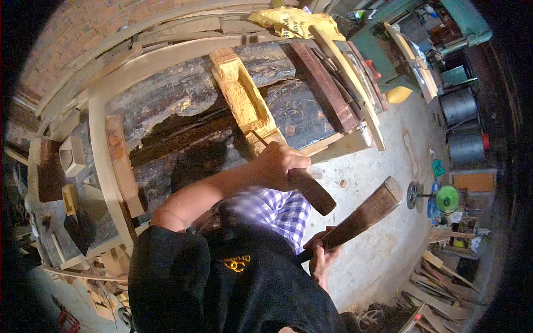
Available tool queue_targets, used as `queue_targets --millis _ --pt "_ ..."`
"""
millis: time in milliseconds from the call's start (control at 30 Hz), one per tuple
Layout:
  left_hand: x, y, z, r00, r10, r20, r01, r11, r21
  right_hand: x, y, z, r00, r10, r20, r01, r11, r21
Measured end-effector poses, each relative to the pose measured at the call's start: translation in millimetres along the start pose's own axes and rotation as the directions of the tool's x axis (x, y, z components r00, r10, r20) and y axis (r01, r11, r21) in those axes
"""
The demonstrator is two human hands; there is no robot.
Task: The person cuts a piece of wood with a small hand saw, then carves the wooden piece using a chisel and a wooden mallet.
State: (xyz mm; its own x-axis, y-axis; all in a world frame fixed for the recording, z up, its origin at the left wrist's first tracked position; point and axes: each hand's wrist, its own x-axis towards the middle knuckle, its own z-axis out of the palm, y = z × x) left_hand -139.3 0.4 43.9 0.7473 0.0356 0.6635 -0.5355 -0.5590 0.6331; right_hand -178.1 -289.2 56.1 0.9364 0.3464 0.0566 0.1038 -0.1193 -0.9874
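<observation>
Reddish-brown beam (325, 86) and pale planks (350, 83) crowd right of the hollowed yellow wood block (242, 95), which lies across rough dark slabs (172, 97); left hand (280, 161) grips wood-handled chisel (313, 191) at its near end, right hand (322, 256) grips worn club-shaped mallet (363, 213)

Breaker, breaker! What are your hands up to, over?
Left hand gripping chisel, blade by near end of hollowed wood. Right hand holding mallet, apart from chisel. Nothing visible between mallet and chisel.

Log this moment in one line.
left hand: holds chisel over hollowed block | right hand: grips mallet, apart from chisel
</observation>
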Motion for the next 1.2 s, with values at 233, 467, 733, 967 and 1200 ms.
queue_targets --millis 233,467,733,967,1200 --pt "11.9 -7.5 -13.7 0.996 -0.088 0.004 0.087 0.978 -0.187 4.5 -11.2 2.9 0.997 0.066 -0.026 -0.067 0.997 -0.033" --pt "29.8 -12.4 -60.6 0.95 -0.29 -0.113 0.19 0.828 -0.527 18.4 -9.4 2.5 0.994 -0.028 0.108 0.05 0.975 -0.215" --pt "34.6 -15.6 -77.3 0.889 -0.431 -0.156 0.285 0.786 -0.548 9.3 -12.0 5.7 0.994 0.101 0.039 -0.094 0.982 -0.163" --pt "31.8 -12.3 -71.6 0.885 -0.426 -0.188 0.271 0.8 -0.535 10.7 -21.3 3.3 0.988 0.14 0.058 -0.128 0.977 -0.169" --pt "31.5 -4.6 -73.2 0.894 -0.444 -0.065 0.32 0.732 -0.602 13.4 -17.9 8.4 0.986 0.158 0.059 -0.148 0.978 -0.144"
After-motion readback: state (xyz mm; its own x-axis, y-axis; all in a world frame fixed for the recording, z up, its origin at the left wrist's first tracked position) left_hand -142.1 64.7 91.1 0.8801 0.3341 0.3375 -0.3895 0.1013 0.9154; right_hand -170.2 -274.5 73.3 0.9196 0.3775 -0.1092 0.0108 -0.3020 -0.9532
